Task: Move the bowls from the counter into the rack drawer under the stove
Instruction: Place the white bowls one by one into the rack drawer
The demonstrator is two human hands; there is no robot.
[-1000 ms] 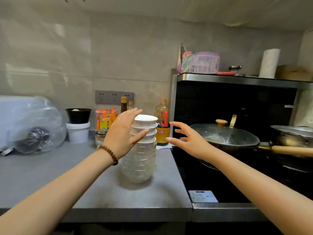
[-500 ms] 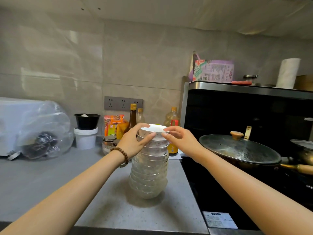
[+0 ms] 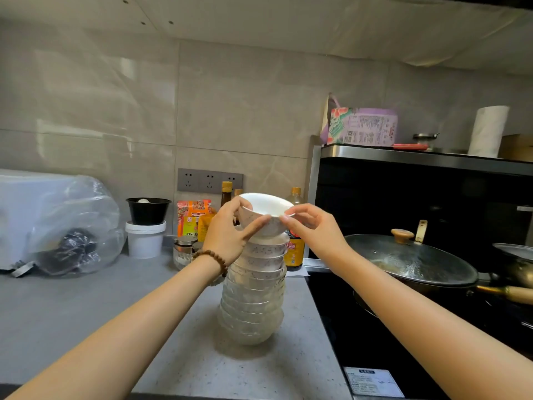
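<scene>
Above the stack of bowls (image 3: 253, 298) on the counter (image 3: 86, 313), the top bowl (image 3: 264, 215) now hangs lifted and tilted, no longer seated as before; left hand (image 3: 227, 238) grips its side, right hand (image 3: 314, 229) pinches its rim.

At your far left you have a white appliance (image 3: 31, 203) half wrapped in a clear plastic bag (image 3: 92, 215). Next to it a black plastic container (image 3: 148, 210) sits on top of a white tub (image 3: 145, 241). On the tiled wall behind them you see a grey socket strip (image 3: 210, 180), with orange snack packets (image 3: 191, 216) and a brown bottle (image 3: 226, 192) below it and a glass jar (image 3: 184, 251) in front. To your right, a wok under a steamed-up glass lid (image 3: 409, 261) has a wooden knob (image 3: 402, 234). On the steel shelf (image 3: 418, 157) above stand a purple bag (image 3: 363, 127) and a paper towel roll (image 3: 487, 131)
</scene>
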